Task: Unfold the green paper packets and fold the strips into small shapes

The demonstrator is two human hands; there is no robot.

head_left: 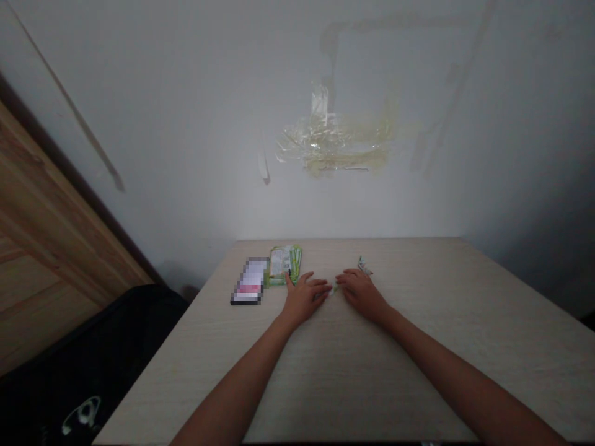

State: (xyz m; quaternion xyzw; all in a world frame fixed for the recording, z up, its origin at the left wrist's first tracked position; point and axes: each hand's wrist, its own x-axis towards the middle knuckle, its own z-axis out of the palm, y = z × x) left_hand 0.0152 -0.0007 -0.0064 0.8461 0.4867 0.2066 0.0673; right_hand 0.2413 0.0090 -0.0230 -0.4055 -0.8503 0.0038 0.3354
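Pale wood-grain counter (437, 347). Left hand (303, 298) and right hand (365, 296) nearly meet, a small white-and-green scrap (332, 289) between their fingertips; cannot tell whether either set of fingers grips it. Flat stack of green-and-white printed packets (282, 261) beyond left hand; crumpled white-and-green piece (365, 267) just past right.

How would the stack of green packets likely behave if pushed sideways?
The green packets would probably slide apart, since their edges sit unevenly. They look thin, so each is likely light and perhaps slightly flexible. Because they lie flat on the table, rolling or tipping seems unlikely.
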